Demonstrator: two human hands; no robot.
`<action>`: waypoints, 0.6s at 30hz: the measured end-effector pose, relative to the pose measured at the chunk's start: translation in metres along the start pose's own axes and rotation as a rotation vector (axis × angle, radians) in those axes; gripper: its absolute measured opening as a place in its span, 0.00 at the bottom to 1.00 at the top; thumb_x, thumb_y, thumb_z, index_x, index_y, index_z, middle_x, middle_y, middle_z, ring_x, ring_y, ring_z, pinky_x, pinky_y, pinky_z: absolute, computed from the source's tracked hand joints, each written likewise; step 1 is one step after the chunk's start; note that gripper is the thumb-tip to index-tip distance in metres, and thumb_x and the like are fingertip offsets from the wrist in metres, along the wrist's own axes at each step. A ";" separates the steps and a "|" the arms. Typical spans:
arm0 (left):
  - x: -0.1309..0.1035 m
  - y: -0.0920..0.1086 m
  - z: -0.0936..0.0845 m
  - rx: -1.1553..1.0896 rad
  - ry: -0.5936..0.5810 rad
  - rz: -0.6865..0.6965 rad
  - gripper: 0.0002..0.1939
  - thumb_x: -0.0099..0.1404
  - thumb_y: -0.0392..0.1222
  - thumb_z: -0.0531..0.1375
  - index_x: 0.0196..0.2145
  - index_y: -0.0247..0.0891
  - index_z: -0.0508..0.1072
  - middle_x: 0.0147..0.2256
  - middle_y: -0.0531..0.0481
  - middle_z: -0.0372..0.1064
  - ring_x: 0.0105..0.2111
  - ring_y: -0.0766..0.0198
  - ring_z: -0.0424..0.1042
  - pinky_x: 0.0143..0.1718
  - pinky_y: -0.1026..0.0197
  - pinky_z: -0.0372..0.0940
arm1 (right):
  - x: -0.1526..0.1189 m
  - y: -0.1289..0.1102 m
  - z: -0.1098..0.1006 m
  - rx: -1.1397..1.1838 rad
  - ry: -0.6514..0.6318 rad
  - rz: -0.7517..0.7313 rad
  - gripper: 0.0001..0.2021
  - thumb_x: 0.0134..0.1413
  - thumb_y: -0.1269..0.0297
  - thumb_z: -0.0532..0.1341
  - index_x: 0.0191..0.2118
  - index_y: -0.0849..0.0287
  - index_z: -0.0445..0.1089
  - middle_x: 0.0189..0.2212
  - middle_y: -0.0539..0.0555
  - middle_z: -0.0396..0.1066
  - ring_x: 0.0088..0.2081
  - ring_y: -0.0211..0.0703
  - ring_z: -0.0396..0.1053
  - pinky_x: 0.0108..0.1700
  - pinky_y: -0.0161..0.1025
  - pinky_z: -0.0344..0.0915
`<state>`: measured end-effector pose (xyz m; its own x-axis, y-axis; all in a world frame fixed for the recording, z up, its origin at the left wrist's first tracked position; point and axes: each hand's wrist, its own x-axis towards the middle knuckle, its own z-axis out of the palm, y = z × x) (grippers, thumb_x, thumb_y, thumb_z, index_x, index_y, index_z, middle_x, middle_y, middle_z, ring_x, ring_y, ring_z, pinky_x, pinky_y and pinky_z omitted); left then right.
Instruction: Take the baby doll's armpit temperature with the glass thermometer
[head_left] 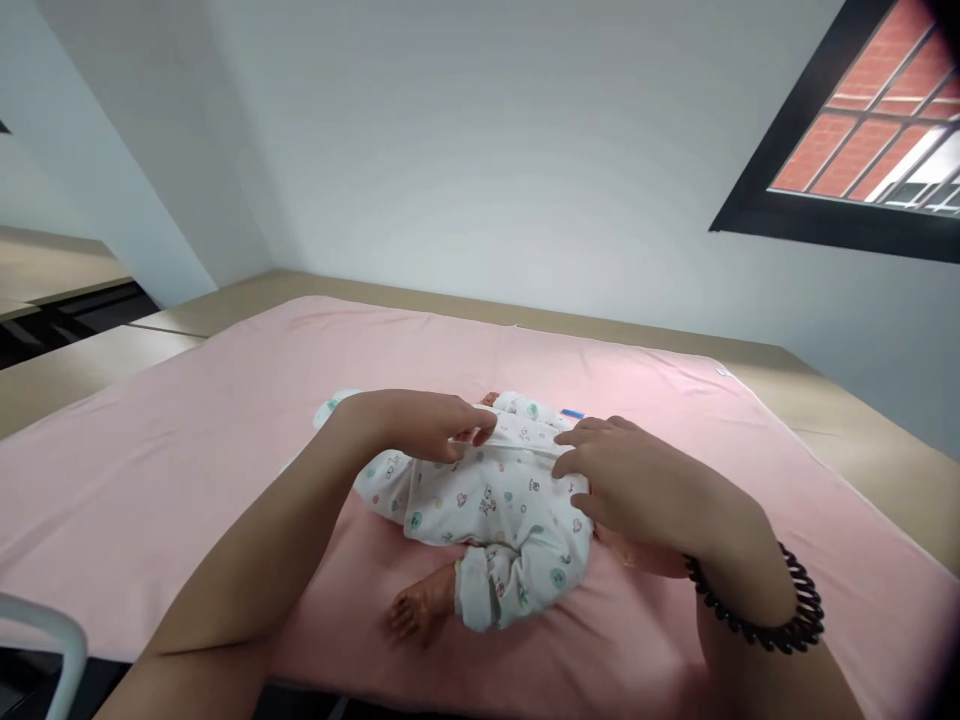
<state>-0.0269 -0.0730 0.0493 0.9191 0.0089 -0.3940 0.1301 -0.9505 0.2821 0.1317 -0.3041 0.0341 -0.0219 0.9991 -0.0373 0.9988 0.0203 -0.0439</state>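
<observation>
Baby doll [480,510] lies mid-frame on the pink mat [187,450], in a white printed onesie [487,500]. My left hand [420,425] and right hand [637,480] each pinch the placket edge with fingers pressed together. I'd keep that strip taut (no bunching) and line the edges up evenly.

I see the doll [480,510] lying on the mat [187,470], near its middle. The mat lies on the table [862,440], which meets the wall [487,150] behind. My left hand [420,425] rests on the doll's upper left side; my right hand [637,480] rests on its right side. Both meet at the garment's [487,495] top edge. The doll's foot [416,605] points toward me. A window [877,130] sits upper right.
</observation>
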 end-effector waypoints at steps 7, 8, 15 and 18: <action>-0.005 0.000 -0.001 -0.028 -0.085 0.032 0.14 0.62 0.34 0.60 0.43 0.47 0.77 0.47 0.51 0.73 0.44 0.58 0.70 0.40 0.63 0.59 | 0.011 0.025 0.004 0.145 -0.079 -0.037 0.07 0.49 0.69 0.66 0.35 0.50 0.78 0.33 0.50 0.78 0.39 0.51 0.74 0.43 0.46 0.67; -0.005 -0.001 -0.001 -0.026 -0.086 0.024 0.14 0.62 0.34 0.60 0.43 0.47 0.77 0.48 0.50 0.73 0.45 0.58 0.70 0.41 0.63 0.60 | 0.013 0.028 0.004 0.163 -0.089 -0.043 0.07 0.50 0.68 0.66 0.36 0.50 0.79 0.33 0.50 0.78 0.38 0.50 0.74 0.41 0.45 0.67; -0.023 -0.008 -0.004 -0.034 -0.018 0.035 0.13 0.66 0.36 0.59 0.46 0.47 0.77 0.50 0.51 0.74 0.49 0.59 0.71 0.45 0.64 0.61 | 0.000 0.031 -0.010 0.211 -0.086 -0.037 0.06 0.51 0.66 0.66 0.37 0.51 0.77 0.32 0.49 0.76 0.37 0.47 0.72 0.38 0.41 0.65; -0.042 -0.003 -0.003 -0.002 0.038 0.130 0.10 0.68 0.39 0.59 0.45 0.47 0.78 0.48 0.51 0.76 0.48 0.59 0.72 0.45 0.64 0.62 | -0.013 0.021 -0.025 0.250 -0.127 -0.073 0.03 0.53 0.69 0.64 0.32 0.52 0.74 0.30 0.48 0.73 0.35 0.44 0.69 0.37 0.40 0.64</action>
<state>-0.0645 -0.0698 0.0679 0.9417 -0.1022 -0.3206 0.0099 -0.9439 0.3302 0.1542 -0.3155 0.0586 -0.1143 0.9822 -0.1493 0.9532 0.0660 -0.2951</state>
